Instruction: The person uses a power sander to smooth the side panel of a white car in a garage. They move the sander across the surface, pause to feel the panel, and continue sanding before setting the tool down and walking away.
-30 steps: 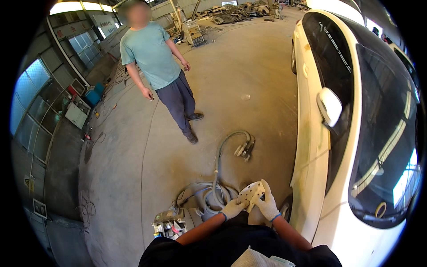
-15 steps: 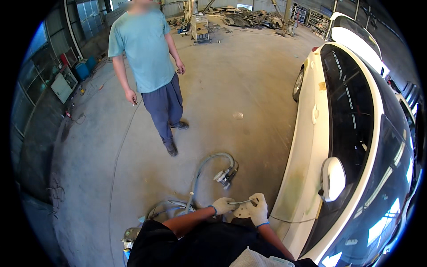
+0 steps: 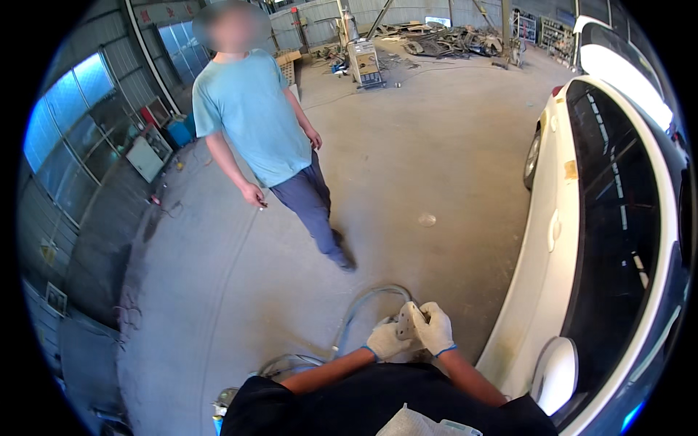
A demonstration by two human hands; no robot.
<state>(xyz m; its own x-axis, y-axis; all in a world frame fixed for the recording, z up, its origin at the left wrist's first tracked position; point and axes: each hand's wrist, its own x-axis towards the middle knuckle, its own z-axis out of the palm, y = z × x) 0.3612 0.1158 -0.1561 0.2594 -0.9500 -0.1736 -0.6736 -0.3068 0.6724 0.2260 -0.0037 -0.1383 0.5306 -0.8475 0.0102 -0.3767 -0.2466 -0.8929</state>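
Observation:
My hands, both in white work gloves with blue cuffs, are together low in the middle. Between them is a pale sanding disc (image 3: 406, 325) with small holes, held tilted. My left hand (image 3: 387, 341) is closed on its lower left side. The fingers of my right hand (image 3: 437, 330) pinch it from the upper right. A grey hose (image 3: 369, 292) arches over the floor just beyond my hands, and its far end disappears behind them.
A white car (image 3: 542, 283) with dull patches stands close on my right, its wing mirror (image 3: 556, 374) near my right elbow. A person in a light blue shirt (image 3: 251, 120) is ahead on the left. Coiled hose (image 3: 287, 361) lies by my left forearm. Scrap (image 3: 454, 41) is piled far back.
My hands have turned the disc from edge-on to tilted, showing its holed face. The sander seen on the floor is now hidden behind my hands. My view has swung left; the other person has shifted stance.

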